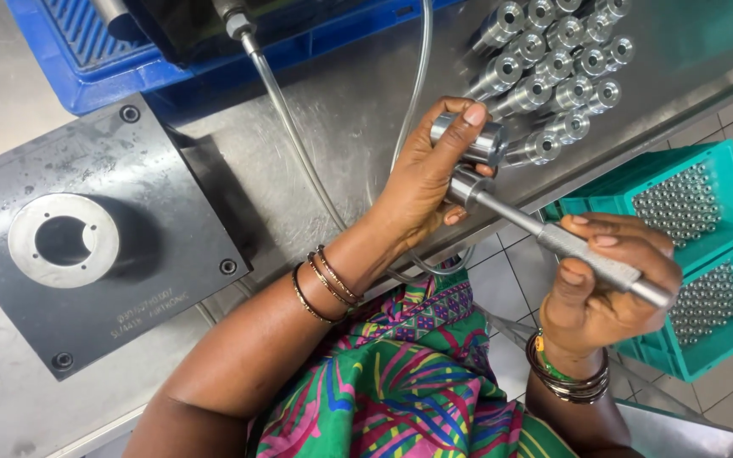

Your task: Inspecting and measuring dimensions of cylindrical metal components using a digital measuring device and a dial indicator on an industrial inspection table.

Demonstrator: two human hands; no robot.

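Hands at table edge (638, 127), left (422, 174) gripping cylinder (471, 140), right (604, 276) holding gauge rod (579, 252)

Your left hand (422, 174) is covering most of the steel cylinder (471, 140) you are gripping. The blue crate (95, 64) is running off the frame's top edge, and the teal bins (680, 199) are getting cropped at right.

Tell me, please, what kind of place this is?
Probably a factory workbench for metal parts. Rows of machined steel cylinders stand on the steel table, teal crates hold more, and a black fixture plate lies nearby.
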